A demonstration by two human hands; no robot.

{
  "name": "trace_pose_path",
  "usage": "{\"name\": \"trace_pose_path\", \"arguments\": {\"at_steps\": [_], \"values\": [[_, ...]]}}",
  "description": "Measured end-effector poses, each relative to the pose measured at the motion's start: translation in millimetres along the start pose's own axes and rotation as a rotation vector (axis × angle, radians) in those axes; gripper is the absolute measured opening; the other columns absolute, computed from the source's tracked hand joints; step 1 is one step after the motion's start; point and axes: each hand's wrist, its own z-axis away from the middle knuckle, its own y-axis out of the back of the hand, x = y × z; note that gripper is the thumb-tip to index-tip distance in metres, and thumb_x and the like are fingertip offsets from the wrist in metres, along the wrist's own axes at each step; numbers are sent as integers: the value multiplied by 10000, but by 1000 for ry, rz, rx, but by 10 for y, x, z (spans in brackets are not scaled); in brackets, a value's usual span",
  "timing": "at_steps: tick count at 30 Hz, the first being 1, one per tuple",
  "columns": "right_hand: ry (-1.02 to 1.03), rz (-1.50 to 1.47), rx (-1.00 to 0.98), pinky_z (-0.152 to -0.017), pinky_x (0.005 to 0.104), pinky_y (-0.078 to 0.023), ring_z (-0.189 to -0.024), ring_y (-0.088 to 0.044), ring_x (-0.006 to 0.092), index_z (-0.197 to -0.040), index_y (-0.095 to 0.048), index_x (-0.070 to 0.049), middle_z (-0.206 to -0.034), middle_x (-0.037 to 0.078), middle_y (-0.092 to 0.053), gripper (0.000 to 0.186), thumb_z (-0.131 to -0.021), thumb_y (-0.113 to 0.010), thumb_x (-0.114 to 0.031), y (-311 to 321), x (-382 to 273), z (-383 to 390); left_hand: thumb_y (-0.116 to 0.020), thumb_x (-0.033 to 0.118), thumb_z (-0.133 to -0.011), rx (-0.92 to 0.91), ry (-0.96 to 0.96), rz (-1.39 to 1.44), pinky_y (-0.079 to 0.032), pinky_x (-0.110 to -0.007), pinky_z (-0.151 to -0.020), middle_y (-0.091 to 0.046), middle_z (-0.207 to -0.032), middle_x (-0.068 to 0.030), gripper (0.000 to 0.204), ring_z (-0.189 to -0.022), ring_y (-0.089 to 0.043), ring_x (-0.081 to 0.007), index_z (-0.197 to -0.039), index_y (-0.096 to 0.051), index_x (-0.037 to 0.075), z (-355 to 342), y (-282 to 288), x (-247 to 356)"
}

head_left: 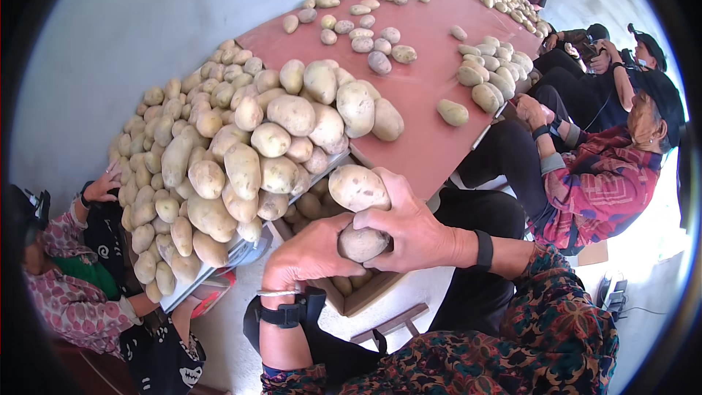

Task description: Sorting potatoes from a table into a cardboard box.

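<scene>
Both my hands are closed over a cardboard box with potatoes in it. My left hand (314, 247) curves round the left side of a roundish, darker potato (363, 243). From the other side, my right hand (417, 230) has its fingers on that potato and on a longer, pale potato with brownish spots (358, 188) just above it. The right thumb lies between the two potatoes. Some of my fingertips are hidden behind the potatoes. The cardboard box (373, 292) stands directly below my hands.
A large potato heap (212, 153) rises at the left on a table edge. The reddish tabletop (420, 139) stretches away with more potatoes, including a smaller pile (497, 69). One person (66, 249) sits at the left, several along the right. A wooden stool (391, 324) is below.
</scene>
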Motion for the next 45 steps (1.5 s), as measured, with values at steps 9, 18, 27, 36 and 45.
{"name": "trace_pose_path", "arguments": {"at_steps": [9,18,27,36,45], "values": [[-390,-705,-196,-1080,457,-331,-1216,-445,318,-1170,-660,-111,-1204,154,-526,314,-918,-661,-298,698,240,-298,-891,220,-613,96,-137,483,-462,-292,-939,-654,-1082,-57,731,-1004,-597,-149,-1242,-591,1,-71,-17,92],[-54,49,195,-1035,452,-391,-1022,-600,269,-1264,-621,-68,-1178,90,-665,372,-1006,-482,-296,1121,1244,-1766,-874,220,-630,36,-145,261,-479,-296,-894,-651,-1029,-55,667,-957,-591,-138,-1197,-598,4,-419,15,190],[-645,-293,-116,-719,299,-496,-814,-608,160,-1400,-507,-112,-1006,88,-644,543,-913,-584,-341,680,2000,-2723,-819,278,-670,-18,-137,183,-485,-326,-897,-662,-1037,-111,610,-949,-612,-186,-1167,-605,-4,-564,270,6],[-575,98,-418,-579,355,-446,-699,-596,226,-1144,-614,-7,-955,153,-643,324,-906,-585,-225,237,2320,-3412,-818,294,-670,-69,-141,312,-462,-308,-914,-643,-1052,-90,665,-991,-582,-175,-1219,-581,3,-716,418,-6],[-406,319,-429,-793,490,-462,-839,-600,364,-959,-684,20,-937,237,-655,376,-971,-510,-313,75,2886,-3322,-808,359,-692,-92,-47,666,-505,-278,-772,-660,-960,-100,736,-856,-639,-176,-1252,-537,-33,-628,483,8]]}}
